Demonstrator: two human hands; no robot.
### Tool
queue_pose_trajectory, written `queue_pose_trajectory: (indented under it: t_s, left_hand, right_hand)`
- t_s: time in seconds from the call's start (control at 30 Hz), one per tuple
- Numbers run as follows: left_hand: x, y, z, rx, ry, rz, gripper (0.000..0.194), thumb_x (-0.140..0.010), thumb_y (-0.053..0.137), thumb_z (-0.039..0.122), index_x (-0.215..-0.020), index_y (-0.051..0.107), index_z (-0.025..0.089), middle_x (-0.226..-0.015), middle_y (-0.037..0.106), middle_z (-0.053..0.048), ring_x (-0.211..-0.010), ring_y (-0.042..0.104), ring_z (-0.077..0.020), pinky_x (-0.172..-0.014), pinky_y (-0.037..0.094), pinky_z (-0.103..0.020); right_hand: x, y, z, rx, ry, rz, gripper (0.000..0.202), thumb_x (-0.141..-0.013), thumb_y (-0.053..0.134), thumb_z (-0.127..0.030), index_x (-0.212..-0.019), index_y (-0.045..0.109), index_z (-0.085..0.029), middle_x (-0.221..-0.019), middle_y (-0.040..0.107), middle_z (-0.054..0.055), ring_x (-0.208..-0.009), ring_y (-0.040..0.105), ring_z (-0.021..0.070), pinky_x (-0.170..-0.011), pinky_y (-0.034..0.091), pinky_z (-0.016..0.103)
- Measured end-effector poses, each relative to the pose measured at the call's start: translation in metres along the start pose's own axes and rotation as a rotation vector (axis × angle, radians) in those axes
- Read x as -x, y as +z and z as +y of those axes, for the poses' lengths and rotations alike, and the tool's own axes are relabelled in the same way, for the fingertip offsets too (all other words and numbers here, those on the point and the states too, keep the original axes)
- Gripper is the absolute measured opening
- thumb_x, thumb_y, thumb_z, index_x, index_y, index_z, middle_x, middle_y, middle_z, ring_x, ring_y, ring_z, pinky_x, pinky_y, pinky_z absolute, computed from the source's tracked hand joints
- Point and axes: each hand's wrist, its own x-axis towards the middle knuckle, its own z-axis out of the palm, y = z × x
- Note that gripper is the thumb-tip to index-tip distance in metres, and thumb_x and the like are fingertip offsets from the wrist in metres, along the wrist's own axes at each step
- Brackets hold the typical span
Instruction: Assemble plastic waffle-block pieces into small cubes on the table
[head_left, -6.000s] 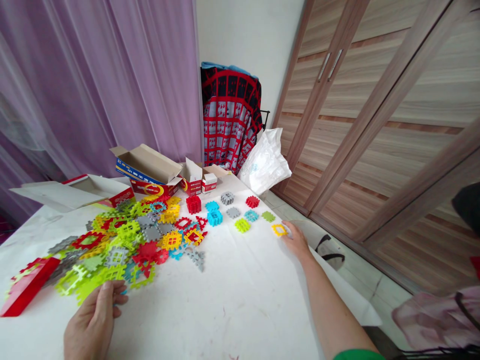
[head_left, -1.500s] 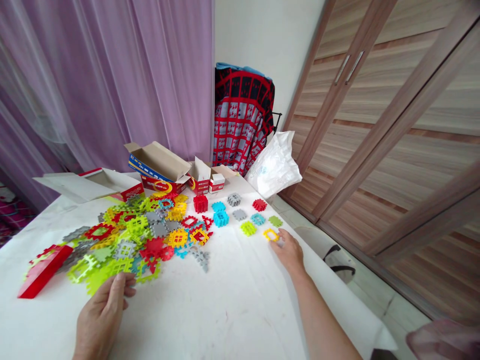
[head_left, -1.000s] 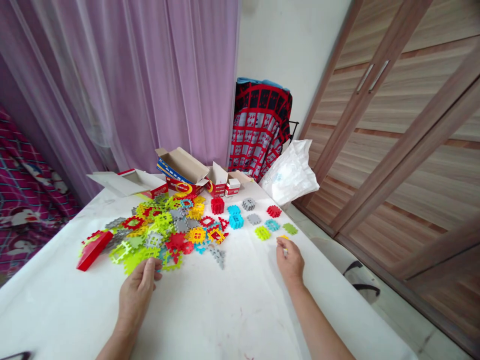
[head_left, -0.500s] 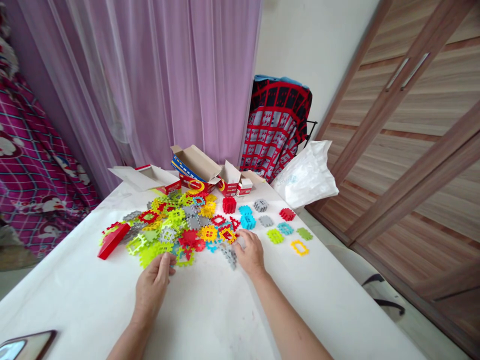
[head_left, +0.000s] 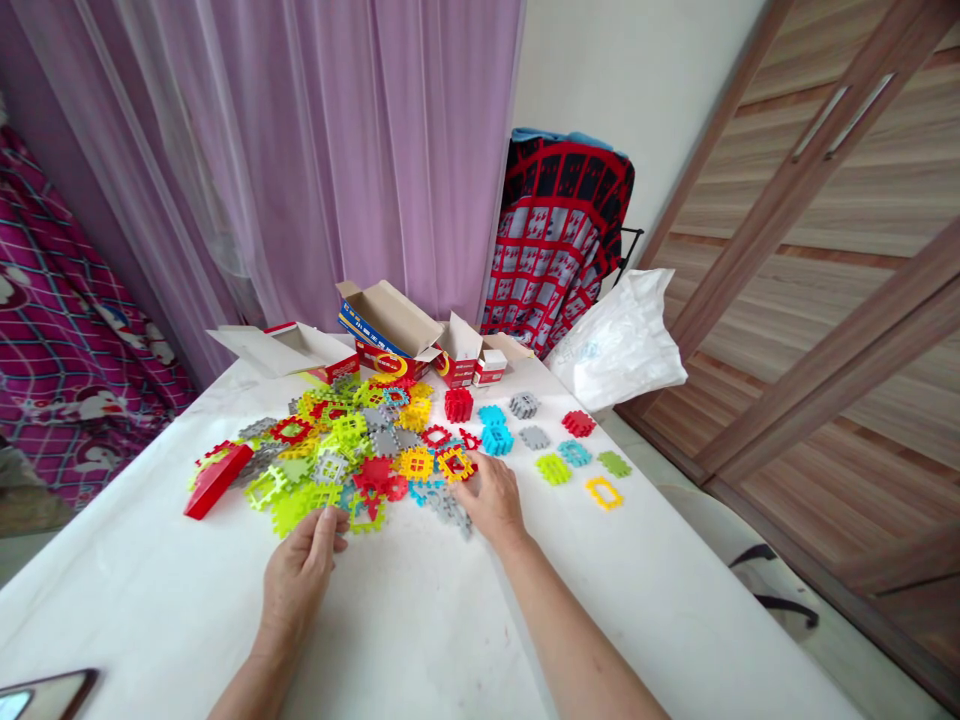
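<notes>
A pile of colourful notched plastic pieces (head_left: pixel 349 435) lies on the white table (head_left: pixel 420 620). My left hand (head_left: pixel 304 555) rests at the pile's near edge beside lime-green pieces (head_left: pixel 292 508), thumb and fingers close together; whether anything is between them is too small to tell. At the pile's right side, my right hand (head_left: pixel 491 500) has its fingertips at a yellow square frame (head_left: pixel 455 463), above grey pieces (head_left: pixel 450 508). Its grip is partly hidden. Sorted small stacks stand to the right: red (head_left: pixel 458 405), blue (head_left: pixel 496 438), grey (head_left: pixel 524 404) and lime green (head_left: pixel 553 468).
Opened cardboard boxes (head_left: pixel 390 315) stand along the table's back edge, with a white plastic bag (head_left: pixel 619 345) at the back right. A red triangular box-like piece (head_left: pixel 217 483) lies left of the pile. A phone (head_left: pixel 49 695) is at the front left corner.
My right hand has shifted slightly left, closer to the yellow frame and grey pieces. The left hand stays by the green pieces. The camera view has moved a little.
</notes>
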Motion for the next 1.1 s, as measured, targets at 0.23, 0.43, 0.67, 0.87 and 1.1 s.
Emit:
queue_pose_trajectory:
  t_s: [0.23,0.43,0.67,0.87,1.1]
  left_hand:
    - [-0.001,0.0,-0.001,0.009,0.0,0.004,0.061,-0.063,0.049,0.078,-0.069,0.065,0.02,-0.059,0.065,-0.002,-0.05,0.057,-0.0156,-0.043,0.046,-0.025]
    - [0.001,-0.001,0.002,0.005,0.024,0.003,0.058,-0.065,0.049,0.076,-0.069,0.065,0.02,-0.061,0.066,-0.003,-0.05,0.058,-0.0156,-0.042,0.046,-0.025]
    - [0.002,-0.001,0.001,0.011,0.02,0.003,0.058,-0.065,0.05,0.075,-0.07,0.066,0.019,-0.061,0.067,-0.003,-0.05,0.058,-0.0158,-0.042,0.047,-0.025]
    - [0.002,-0.001,0.0,-0.007,0.018,-0.004,0.057,-0.066,0.049,0.074,-0.07,0.065,0.02,-0.061,0.066,-0.003,-0.05,0.057,-0.0158,-0.043,0.046,-0.025]
    - [-0.001,0.0,-0.005,-0.022,0.03,-0.008,0.055,-0.068,0.048,0.072,-0.071,0.065,0.02,-0.061,0.065,-0.002,-0.051,0.057,-0.0158,-0.044,0.046,-0.025]
  right_hand:
    - [0.012,-0.009,0.01,-0.211,0.056,0.179,0.052,-0.075,0.059,-0.027,-0.126,0.049,-0.018,-0.105,0.065,0.009,-0.093,0.062,0.0214,-0.082,0.051,0.035]
    - [0.018,-0.043,0.023,-0.18,0.162,0.202,0.056,-0.075,0.06,-0.035,-0.127,0.046,-0.018,-0.099,0.067,0.007,-0.082,0.062,0.0195,-0.076,0.05,0.034]
    - [0.018,-0.068,0.031,-0.046,0.234,0.179,0.059,-0.076,0.059,-0.043,-0.128,0.048,-0.018,-0.091,0.069,0.004,-0.074,0.062,0.0181,-0.071,0.049,0.032]
    - [0.007,-0.05,0.042,-0.172,0.34,0.13,0.048,-0.078,0.049,-0.043,-0.118,0.056,-0.017,-0.097,0.07,0.007,-0.067,0.061,0.0152,-0.067,0.049,0.029]
    - [0.022,-0.056,0.04,-0.009,0.405,-0.01,0.041,-0.078,0.054,-0.041,-0.114,0.058,-0.022,-0.096,0.069,0.003,-0.077,0.063,0.0168,-0.072,0.048,0.03]
